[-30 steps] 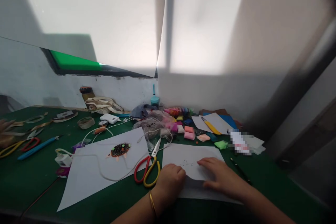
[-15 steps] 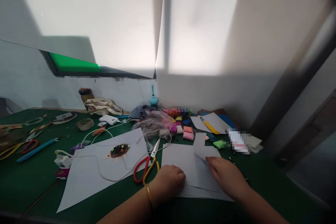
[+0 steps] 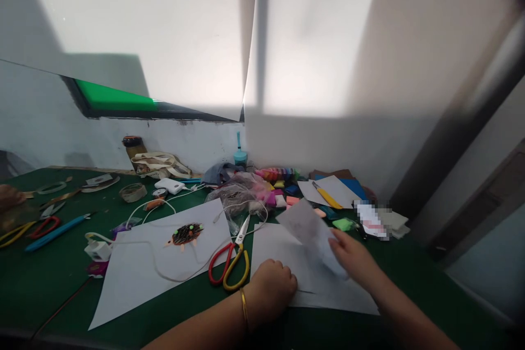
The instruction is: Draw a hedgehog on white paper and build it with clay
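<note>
My right hand (image 3: 356, 260) grips a small piece of white paper (image 3: 305, 223), which is lifted and tilted above larger white sheets (image 3: 270, 246). My left hand (image 3: 274, 289), with a gold bangle at the wrist, rests curled on the near left part of those sheets. Its fingertips are hidden, so anything inside them does not show. Left of it lie scissors (image 3: 230, 267) with one red and one yellow handle, blades pointing away. Further left, a white sheet (image 3: 127, 284) carries a hedgehog picture (image 3: 186, 235) with a dark spiny body and green dots.
A white cable (image 3: 156, 270) crosses the hedgehog sheet from a charger (image 3: 98, 251). Behind the sheets are clay packets (image 3: 280, 201), a plastic bag (image 3: 233, 197) and a yellow cutter (image 3: 329, 198). At the left edge, another person's hand (image 3: 10, 197) is near a blue pen-like tool (image 3: 57, 233).
My right hand has raised and turned the small paper, whose far end swung left. My left hand has shifted slightly right. Another person's hand has appeared at the left edge.
</note>
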`<state>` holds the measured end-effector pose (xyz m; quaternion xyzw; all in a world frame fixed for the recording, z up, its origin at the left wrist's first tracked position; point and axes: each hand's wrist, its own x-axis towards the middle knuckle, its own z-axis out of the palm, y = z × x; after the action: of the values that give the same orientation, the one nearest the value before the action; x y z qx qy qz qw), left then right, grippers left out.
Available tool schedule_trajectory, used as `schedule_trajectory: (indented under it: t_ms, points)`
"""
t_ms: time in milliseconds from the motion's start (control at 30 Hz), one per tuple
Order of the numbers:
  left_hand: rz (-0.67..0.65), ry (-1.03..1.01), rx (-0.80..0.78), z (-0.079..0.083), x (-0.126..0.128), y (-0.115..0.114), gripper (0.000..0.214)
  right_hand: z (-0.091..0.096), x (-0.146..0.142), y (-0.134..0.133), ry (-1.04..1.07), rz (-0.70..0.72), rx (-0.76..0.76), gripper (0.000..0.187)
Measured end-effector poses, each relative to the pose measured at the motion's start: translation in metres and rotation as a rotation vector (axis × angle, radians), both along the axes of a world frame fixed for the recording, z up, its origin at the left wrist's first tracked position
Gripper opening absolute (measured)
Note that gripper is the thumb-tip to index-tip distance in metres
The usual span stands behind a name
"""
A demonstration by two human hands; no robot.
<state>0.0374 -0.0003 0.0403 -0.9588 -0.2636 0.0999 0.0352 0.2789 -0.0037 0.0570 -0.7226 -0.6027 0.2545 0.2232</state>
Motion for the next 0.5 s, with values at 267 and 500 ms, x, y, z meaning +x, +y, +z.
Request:
schedule_trajectory:
  t_ms: [267, 500]
  points:
    - [0.043, -0.111, 0.041, -0.003, -0.006, -0.003, 0.020, -0.003, 0.063, 0.026, 0.102, -0.163, -0.078, 0.048]
    - [0.265, -0.514, 0.249, 0.026, -0.039, 0.009, 0.013, -0.016, 0.066, 0.019, 0.010, -0.164, -0.108, 0.046]
